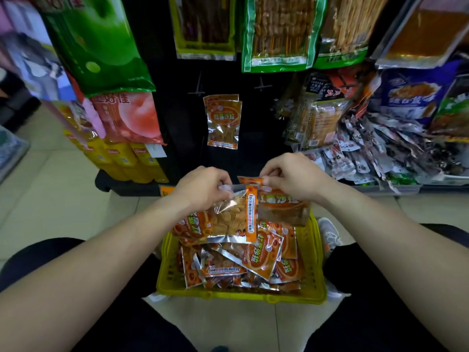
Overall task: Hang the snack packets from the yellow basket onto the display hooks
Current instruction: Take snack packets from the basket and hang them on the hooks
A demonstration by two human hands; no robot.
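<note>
Left hand: the left hand [203,189] curls its fingers round the top of a bunch of shiny orange snack packets [223,222], above the far left corner of the basket.
Right hand: the right hand [291,176] pinches the top edge of a single orange snack packet [281,207], just beside the bunch, above the far right corner of the basket.
Basket: the yellow plastic basket [241,295] sits on the pale tiled floor [63,199] between the person's knees.
Inside it: a heap of orange packets [261,255] lies there.
Display: hanging orange packets [223,120] sit on the black display board [177,110], past the basket's far edge.
Hook: a thin metal hook [262,86] sticks out up and to the right of them.
</note>
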